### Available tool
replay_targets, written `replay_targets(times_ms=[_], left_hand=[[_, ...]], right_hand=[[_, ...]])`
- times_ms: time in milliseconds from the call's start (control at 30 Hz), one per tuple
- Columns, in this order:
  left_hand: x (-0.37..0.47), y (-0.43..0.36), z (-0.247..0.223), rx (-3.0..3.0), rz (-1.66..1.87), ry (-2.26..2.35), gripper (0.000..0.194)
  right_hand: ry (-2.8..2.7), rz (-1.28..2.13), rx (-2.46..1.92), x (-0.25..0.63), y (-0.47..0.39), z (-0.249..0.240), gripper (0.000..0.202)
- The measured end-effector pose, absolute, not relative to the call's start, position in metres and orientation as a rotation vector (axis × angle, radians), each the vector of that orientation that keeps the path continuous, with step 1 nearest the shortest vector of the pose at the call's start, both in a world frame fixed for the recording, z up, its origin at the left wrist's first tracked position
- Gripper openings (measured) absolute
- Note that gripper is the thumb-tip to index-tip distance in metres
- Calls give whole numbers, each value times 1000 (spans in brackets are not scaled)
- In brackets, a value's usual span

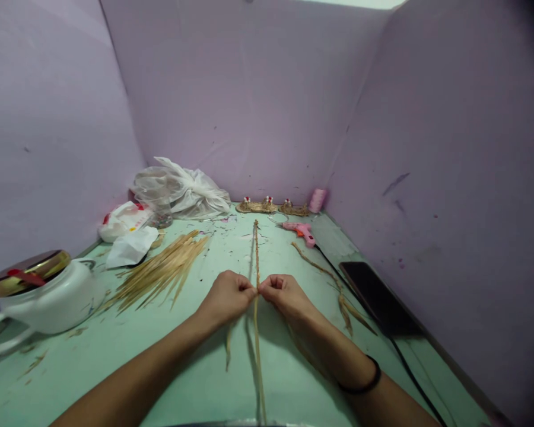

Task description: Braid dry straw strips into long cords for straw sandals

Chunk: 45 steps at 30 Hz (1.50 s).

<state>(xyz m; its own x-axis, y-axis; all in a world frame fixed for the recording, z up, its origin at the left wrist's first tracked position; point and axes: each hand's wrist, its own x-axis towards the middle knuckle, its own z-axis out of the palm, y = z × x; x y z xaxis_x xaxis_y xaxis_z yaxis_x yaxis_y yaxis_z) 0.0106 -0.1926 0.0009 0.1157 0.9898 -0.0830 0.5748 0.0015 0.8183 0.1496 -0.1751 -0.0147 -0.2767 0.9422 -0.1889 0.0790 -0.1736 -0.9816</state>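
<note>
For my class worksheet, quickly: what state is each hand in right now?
Left hand: closed, thumb and fingers pinching the straw cord.
Right hand: closed, pinching the straw cord beside the left.

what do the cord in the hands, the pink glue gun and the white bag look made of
Cord: probably dried plant fibre, matte, given its rough tan surface. Glue gun: likely hard plastic, given its smooth pink body. Bag: probably thin plastic film, translucent and crinkled.

Head-worn cam, looking fwd & angled down. Tabletop [196, 391] runs from btm of frame away to back wall [249, 107], farthest off, facing lens; L wall [48, 118] & R wall [449, 148] flank view. L hand [226, 296] & R hand [289, 298] much nearer, approx. ctr.
</note>
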Motion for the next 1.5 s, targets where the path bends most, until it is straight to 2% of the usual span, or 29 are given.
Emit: replay_targets(times_ms=[200, 400, 467, 567, 667, 767, 833, 1000, 1167, 1300, 1400, 1500], left_hand=[[22, -217, 8, 2025, 595, 1702, 27], [30, -225, -7, 2356, 474, 1692, 29], [26, -219, -3, 2225, 638, 1629, 29], [15, -204, 7, 1624, 974, 1642, 23], [8, -193, 12, 1079, 866, 1401, 24], [8, -191, 9, 960, 712, 1168, 21], [9, -191, 7, 986, 708, 1240, 16], [12, -190, 10, 1190, 657, 1511, 11], [13, -186, 2, 1294, 755, 1458, 9], [15, -188, -1, 1235, 755, 1489, 7], [18, -191, 3, 1163, 743, 1493, 8], [19, -193, 4, 1113, 753, 1430, 12]], right_hand=[[-1222, 1592, -1211, 145, -180, -17, 6], [-1080, 1691, -1139, 140, -183, -24, 12], [-1072, 1713, -1079, 141, -182, -23, 15], [-1089, 1709, -1062, 143, -183, -17, 19], [-1120, 1685, -1054, 144, -184, -12, 22], [-1164, 1698, -1004, 144, -184, -13, 20], [-1233, 1671, -1008, 144, -182, -17, 17], [-1622, 1339, -1135, 147, -177, -27, 4], [-1913, 943, -1261, 156, -181, -19, 15], [-1937, 937, -1387, 160, -188, -9, 21], [-2065, 844, -1300, 159, -193, -9, 20], [-2247, 526, -1154, 158, -197, -13, 20]])
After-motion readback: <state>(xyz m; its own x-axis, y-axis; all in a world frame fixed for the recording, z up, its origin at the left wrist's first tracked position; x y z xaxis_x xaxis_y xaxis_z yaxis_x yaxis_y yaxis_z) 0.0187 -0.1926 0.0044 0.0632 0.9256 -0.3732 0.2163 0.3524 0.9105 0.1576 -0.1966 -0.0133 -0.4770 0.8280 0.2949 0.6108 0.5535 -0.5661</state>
